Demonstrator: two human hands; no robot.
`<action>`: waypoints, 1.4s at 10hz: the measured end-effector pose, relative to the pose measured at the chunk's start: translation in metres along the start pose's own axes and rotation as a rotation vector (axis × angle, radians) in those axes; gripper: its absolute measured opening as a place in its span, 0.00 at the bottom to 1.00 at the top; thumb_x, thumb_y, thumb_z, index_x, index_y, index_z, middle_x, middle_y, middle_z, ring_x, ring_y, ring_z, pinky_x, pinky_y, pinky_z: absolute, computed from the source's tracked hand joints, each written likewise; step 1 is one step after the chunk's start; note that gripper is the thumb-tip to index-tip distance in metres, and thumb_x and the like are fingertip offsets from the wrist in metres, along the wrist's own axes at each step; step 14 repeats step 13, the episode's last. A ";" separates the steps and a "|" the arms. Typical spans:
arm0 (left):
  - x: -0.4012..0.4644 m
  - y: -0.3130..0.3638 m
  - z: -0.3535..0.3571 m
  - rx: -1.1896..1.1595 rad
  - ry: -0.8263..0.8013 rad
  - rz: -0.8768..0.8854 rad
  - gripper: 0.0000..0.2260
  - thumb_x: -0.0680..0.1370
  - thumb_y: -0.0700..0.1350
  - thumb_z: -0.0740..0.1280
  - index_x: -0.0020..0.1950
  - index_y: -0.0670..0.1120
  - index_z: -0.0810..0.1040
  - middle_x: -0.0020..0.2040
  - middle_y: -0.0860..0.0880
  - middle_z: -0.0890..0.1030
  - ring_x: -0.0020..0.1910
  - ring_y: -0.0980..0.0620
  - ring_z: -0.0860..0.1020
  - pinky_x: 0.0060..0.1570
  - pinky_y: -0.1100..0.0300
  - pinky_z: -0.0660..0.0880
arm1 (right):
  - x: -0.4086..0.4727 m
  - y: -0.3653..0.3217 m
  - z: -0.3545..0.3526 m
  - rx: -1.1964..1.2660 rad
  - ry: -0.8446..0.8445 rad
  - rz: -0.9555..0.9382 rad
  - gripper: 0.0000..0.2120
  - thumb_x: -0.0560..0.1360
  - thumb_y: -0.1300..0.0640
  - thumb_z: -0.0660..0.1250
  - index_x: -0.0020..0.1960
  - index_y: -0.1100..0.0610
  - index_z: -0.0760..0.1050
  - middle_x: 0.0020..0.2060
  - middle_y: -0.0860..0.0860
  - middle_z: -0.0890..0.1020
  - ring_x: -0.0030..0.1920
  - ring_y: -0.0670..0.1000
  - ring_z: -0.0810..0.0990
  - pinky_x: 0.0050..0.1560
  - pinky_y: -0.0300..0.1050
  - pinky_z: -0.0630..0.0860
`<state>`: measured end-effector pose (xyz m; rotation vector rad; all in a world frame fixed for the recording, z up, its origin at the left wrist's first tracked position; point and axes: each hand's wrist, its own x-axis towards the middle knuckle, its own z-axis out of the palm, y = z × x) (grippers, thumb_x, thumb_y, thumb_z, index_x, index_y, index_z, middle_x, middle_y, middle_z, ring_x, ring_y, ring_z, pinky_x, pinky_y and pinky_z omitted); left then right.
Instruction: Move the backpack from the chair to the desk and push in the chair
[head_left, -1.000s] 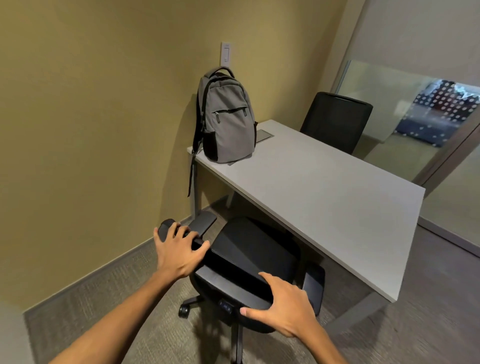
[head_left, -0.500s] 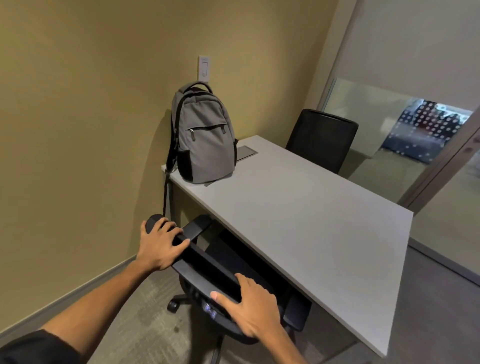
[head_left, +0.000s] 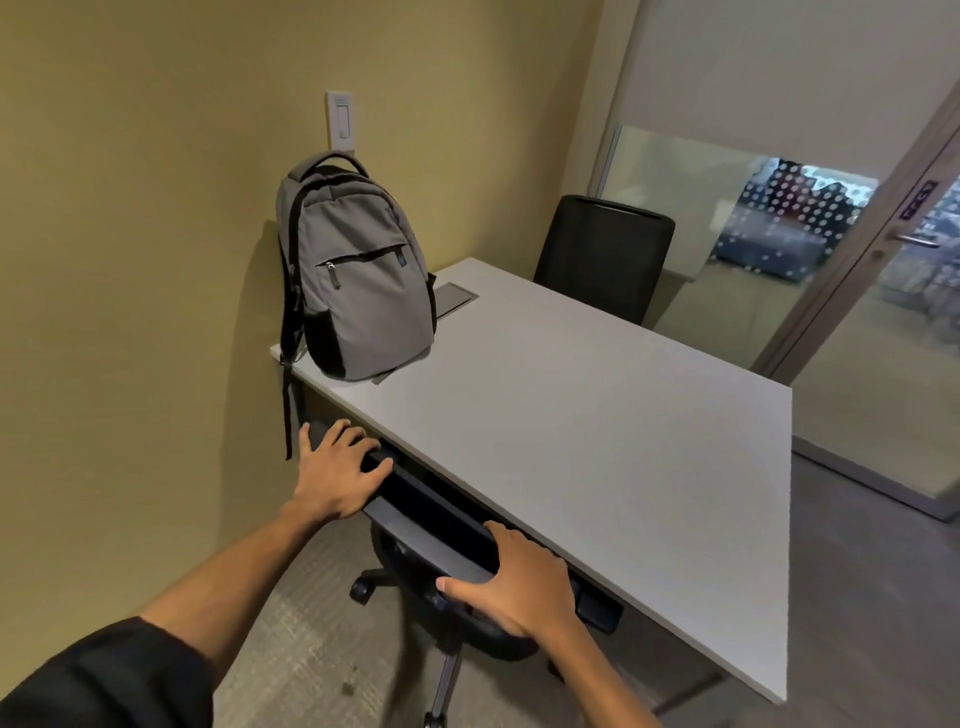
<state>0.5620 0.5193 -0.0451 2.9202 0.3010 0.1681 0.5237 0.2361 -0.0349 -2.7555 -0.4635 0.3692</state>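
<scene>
A grey backpack (head_left: 358, 280) stands upright on the far left corner of the white desk (head_left: 597, 426), leaning against the yellow wall, with a black strap hanging over the desk edge. The black office chair (head_left: 436, 525) is under the near edge of the desk; its seat is hidden and only the backrest top, base and casters show. My left hand (head_left: 337, 473) grips the left end of the backrest top. My right hand (head_left: 514, 582) rests with its fingers curled over the right end.
A second black chair (head_left: 602, 257) stands at the far side of the desk. A grey cable hatch (head_left: 453, 300) is set into the desktop beside the backpack. Glass wall and door (head_left: 883, 291) at right; yellow wall at left; carpeted floor (head_left: 311, 639).
The chair has rolled forward under the desk, so its seat is now hidden. Both hands stayed on the backrest and moved forward with it. The backpack has not moved.
</scene>
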 end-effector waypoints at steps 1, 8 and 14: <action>0.022 0.001 0.001 -0.010 0.003 0.035 0.37 0.70 0.70 0.43 0.65 0.54 0.78 0.71 0.51 0.73 0.76 0.50 0.60 0.74 0.36 0.41 | 0.015 -0.001 -0.003 0.056 0.030 0.040 0.60 0.51 0.11 0.52 0.76 0.43 0.61 0.71 0.44 0.73 0.68 0.51 0.74 0.65 0.54 0.73; 0.066 0.031 0.016 0.012 0.052 0.072 0.29 0.74 0.66 0.50 0.60 0.53 0.81 0.68 0.49 0.77 0.73 0.47 0.65 0.73 0.37 0.49 | 0.045 0.025 -0.035 0.105 0.020 0.018 0.45 0.55 0.14 0.58 0.65 0.37 0.70 0.58 0.40 0.81 0.51 0.45 0.79 0.45 0.42 0.71; 0.055 0.039 0.004 -0.002 0.031 0.217 0.26 0.79 0.57 0.58 0.71 0.43 0.72 0.73 0.40 0.70 0.74 0.44 0.65 0.77 0.41 0.47 | 0.038 0.024 -0.034 0.099 0.035 0.116 0.56 0.55 0.13 0.56 0.75 0.41 0.60 0.74 0.48 0.70 0.70 0.55 0.71 0.68 0.57 0.69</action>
